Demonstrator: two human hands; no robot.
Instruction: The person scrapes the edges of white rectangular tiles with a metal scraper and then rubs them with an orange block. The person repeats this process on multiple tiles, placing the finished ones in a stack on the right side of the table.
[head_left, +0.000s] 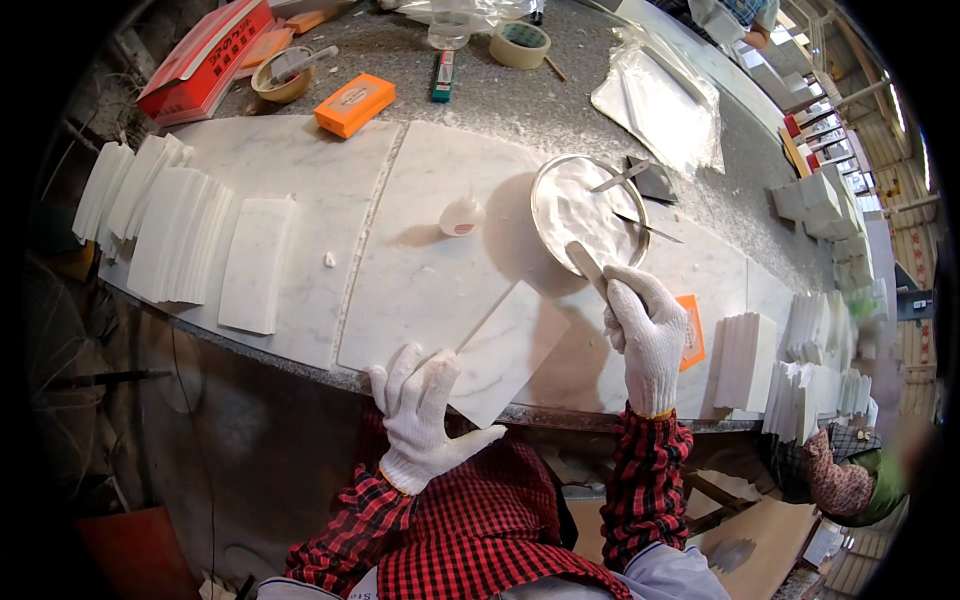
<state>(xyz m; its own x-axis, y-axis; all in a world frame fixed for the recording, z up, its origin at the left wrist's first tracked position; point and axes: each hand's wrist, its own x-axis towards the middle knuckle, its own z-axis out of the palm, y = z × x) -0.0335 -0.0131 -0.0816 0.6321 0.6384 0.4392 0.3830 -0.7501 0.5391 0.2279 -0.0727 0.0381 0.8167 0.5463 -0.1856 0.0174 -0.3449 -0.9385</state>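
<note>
My right hand (645, 325), in a white knit glove, closes around a flat spatula (586, 264). The spatula's blade reaches the near rim of a round metal bowl (537, 215) filled with white paste (590, 215). Two more thin blades (620, 177) stick out of the bowl's right side. My left hand (420, 410), gloved too, has its fingers spread beside the left edge of a white marble tile (515, 345). That tile lies slanted at the near edge of the slab; whether the fingers touch it I cannot tell.
A small white bottle (461, 216) stands left of the bowl. Stacked white tiles (180, 235) line the left, with more stacks (745, 360) at right. An orange box (355, 105), tape roll (520, 45) and plastic bag (665, 100) lie farther back. Another person (850, 475) is at far right.
</note>
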